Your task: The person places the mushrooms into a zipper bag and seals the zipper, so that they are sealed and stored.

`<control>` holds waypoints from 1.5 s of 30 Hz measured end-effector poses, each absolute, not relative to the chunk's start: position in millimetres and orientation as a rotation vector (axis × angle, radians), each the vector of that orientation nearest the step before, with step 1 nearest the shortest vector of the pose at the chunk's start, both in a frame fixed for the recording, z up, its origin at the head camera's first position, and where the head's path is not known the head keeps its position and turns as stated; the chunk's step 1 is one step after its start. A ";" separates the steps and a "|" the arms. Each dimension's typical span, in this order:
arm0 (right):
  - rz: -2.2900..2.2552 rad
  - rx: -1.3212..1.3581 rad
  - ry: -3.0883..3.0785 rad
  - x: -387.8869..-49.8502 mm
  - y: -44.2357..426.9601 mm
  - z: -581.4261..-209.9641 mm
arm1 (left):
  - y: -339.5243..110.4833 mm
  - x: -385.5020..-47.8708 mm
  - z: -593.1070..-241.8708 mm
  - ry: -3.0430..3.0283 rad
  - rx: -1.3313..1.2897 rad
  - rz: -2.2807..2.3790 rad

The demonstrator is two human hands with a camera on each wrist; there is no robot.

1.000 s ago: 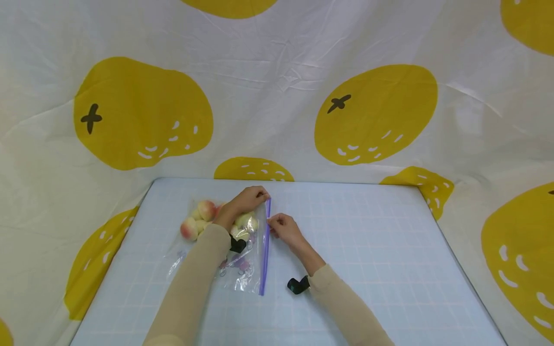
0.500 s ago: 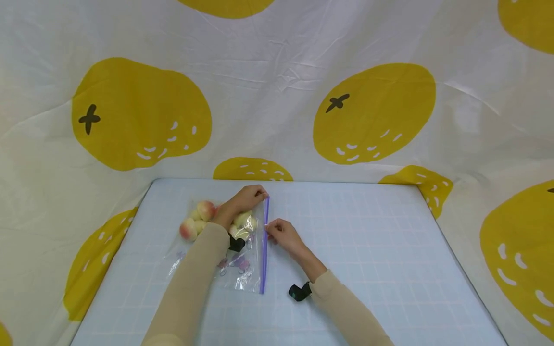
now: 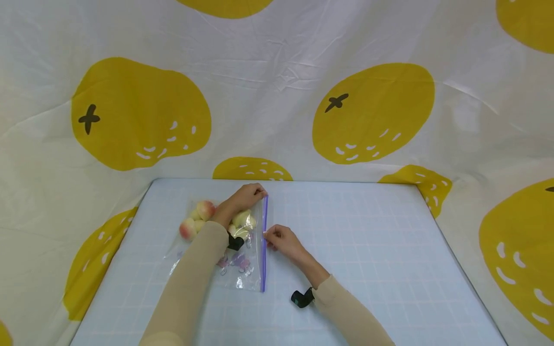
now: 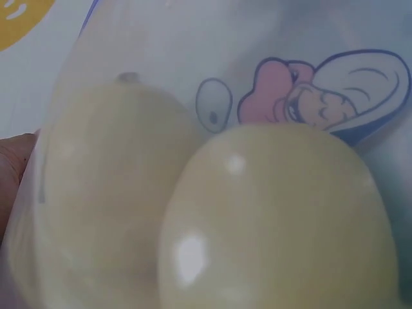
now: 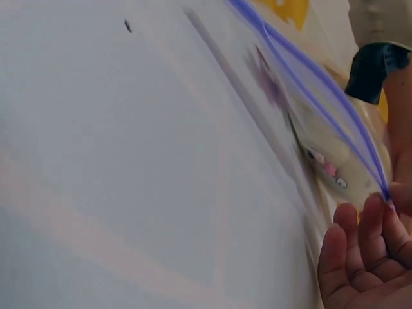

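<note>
A clear zip bag (image 3: pixel 242 282) printed with cartoon figures lies on the table, its purple zipper strip (image 3: pixel 264 269) at the right side. Several round, pale yellow fruits with red blush (image 3: pixel 188 228), peach-like, are inside; two appear close up as pale fruits (image 4: pixel 277 225) in the left wrist view. My left hand (image 3: pixel 247 196) pinches the zipper's far end, its forearm crossing over the bag. Nearer to me, my right hand (image 3: pixel 284 241) pinches the zipper between thumb and finger. In the right wrist view the zipper's two strips (image 5: pixel 315 77) spread apart and meet at the fingertips.
A pale blue checked cloth (image 3: pixel 368 250) covers the table. Behind it hangs a white curtain (image 3: pixel 268 105) printed with big yellow fruits. Dark wrist cameras (image 3: pixel 301 298) sit on both wrists.
My right hand has slid along the zipper toward me. The left hand stays at the far end, shifting only slightly with the bag. The fruits stay in place.
</note>
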State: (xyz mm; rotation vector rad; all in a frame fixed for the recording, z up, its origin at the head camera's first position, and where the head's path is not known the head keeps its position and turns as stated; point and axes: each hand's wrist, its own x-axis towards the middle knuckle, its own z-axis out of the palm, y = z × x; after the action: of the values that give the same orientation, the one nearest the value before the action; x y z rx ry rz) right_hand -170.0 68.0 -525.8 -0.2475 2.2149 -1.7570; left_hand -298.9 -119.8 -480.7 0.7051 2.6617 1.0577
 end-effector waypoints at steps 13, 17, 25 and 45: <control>-1.683 -0.306 2.232 -150.6 69.0 -516.1 | -120.9 -296.1 -476.8 2.664 0.684 1.045; -1.648 -0.317 2.216 -141.9 69.1 -498.9 | -120.9 -296.5 -477.9 2.669 0.672 1.042; -1.628 -0.370 2.173 -140.7 73.6 -510.0 | -120.6 -297.6 -478.5 2.649 0.635 1.051; -1.435 -0.455 2.079 -133.2 87.2 -522.3 | -119.3 -301.4 -483.7 2.677 0.605 1.051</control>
State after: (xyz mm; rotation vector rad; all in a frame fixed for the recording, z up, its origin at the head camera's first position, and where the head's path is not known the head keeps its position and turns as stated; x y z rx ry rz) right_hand -133.2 87.2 -522.3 -0.4553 2.0788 -1.4346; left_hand -301.4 -119.3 -483.7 0.6049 2.6774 1.0512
